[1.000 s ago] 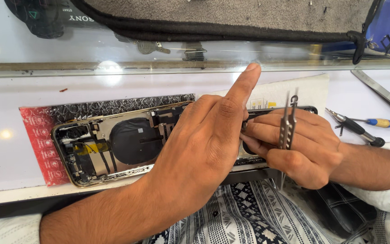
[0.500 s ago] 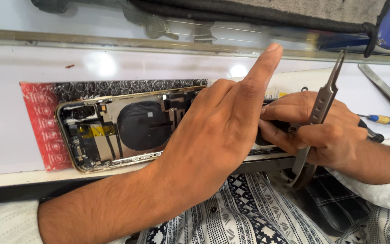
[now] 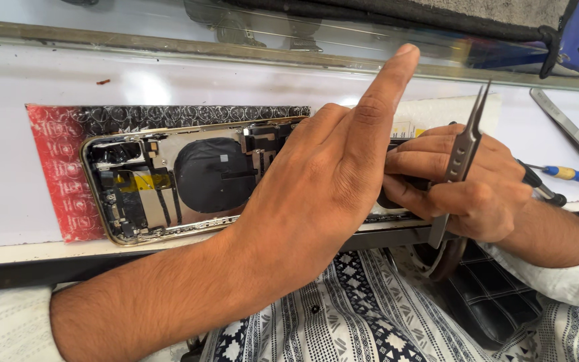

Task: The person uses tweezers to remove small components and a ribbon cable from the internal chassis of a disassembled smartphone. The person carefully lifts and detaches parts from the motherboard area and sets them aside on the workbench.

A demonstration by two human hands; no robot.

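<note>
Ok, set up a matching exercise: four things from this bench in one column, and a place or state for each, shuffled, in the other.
Things:
1. opened phone
2. tweezers
3. blue-and-yellow screwdriver
4. left hand

Places or states:
A. lying on the white bench past the right hand
B. held in the right hand, tips pointing up
C. lying on a red and black mat, insides exposed
D. resting over the phone, forefinger raised

Pairs: 1-C, 2-B, 3-A, 4-D
</note>
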